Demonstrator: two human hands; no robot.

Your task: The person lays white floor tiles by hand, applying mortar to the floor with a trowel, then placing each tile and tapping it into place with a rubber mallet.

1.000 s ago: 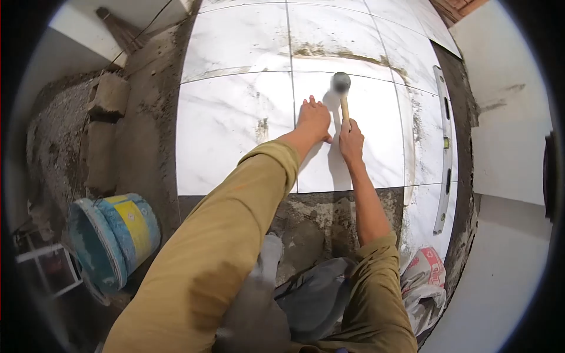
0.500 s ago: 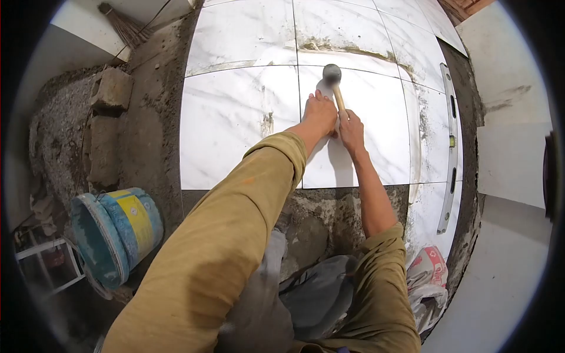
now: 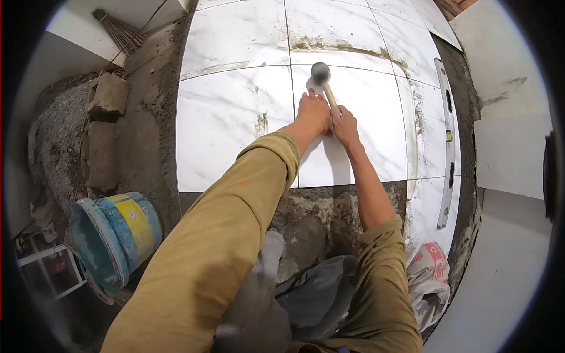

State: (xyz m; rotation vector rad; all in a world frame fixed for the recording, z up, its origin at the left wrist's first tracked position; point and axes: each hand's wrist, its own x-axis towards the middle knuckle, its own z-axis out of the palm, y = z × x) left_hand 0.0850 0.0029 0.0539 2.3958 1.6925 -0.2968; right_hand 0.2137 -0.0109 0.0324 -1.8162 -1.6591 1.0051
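Observation:
My right hand (image 3: pixel 345 126) grips the wooden handle of a rubber mallet (image 3: pixel 321 73). The mallet's dark round head is over the upper left part of a white marbled floor tile (image 3: pixel 374 129), its shadow falling close by. Just left of the handle, my left hand (image 3: pixel 313 113) leans on that same tile, fingers stretched forward near the seam. To the left of this seam lies a matching tile (image 3: pixel 229 126) with a smudge of dried mortar on it.
A long spirit level (image 3: pixel 448 138) lies along the right-hand tiles. Bare mortar bed (image 3: pixel 306 232) lies in front of my knees. At left stand a blue bucket (image 3: pixel 120 235) and concrete blocks (image 3: pixel 109 94). A crumpled sack (image 3: pixel 428 279) sits at lower right; a straw broom (image 3: pixel 120 32) is far left.
The whole view has shifted slightly. The mallet head is a little nearer the seam; both hands keep nearly the same place on the tile.

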